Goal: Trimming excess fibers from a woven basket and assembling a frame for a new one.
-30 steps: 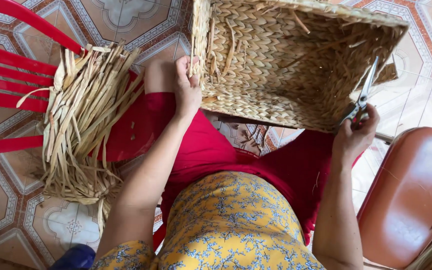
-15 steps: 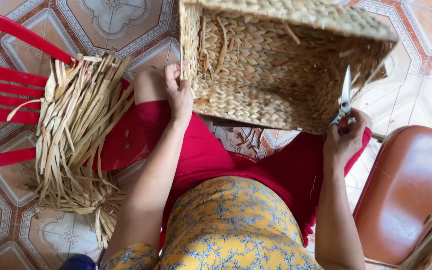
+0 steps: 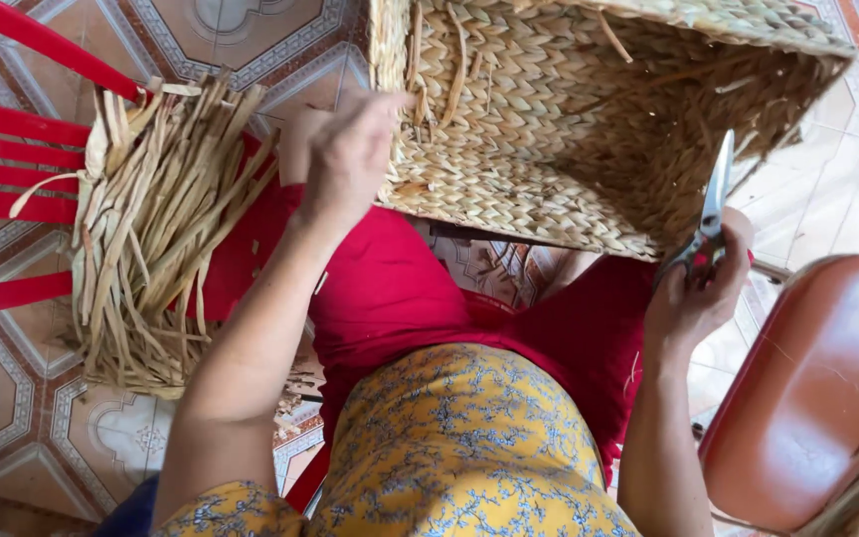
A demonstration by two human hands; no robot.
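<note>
Basket (image 3: 569, 109): woven dried plant fibre, straw-coloured, rough and matt, loose strand ends sticking out inside. Bundle of strips (image 3: 151, 239) at left: same dry fibre, flat, matt, frayed. Scissors (image 3: 710, 214) in the right hand (image 3: 693, 298): bare metal blades, smooth, slight shine. Chair (image 3: 12, 169) far left: red plastic slats, smooth, glossy. Seat (image 3: 827, 388) at right: brown-orange, hard-looking, smooth, semi-gloss with scuffs. Floor (image 3: 241, 30): patterned tiles, smooth, faint sheen. Red cloth (image 3: 400, 298) over the lap: soft, matt. Near shirt (image 3: 459, 447): yellow printed cloth, matt.
</note>
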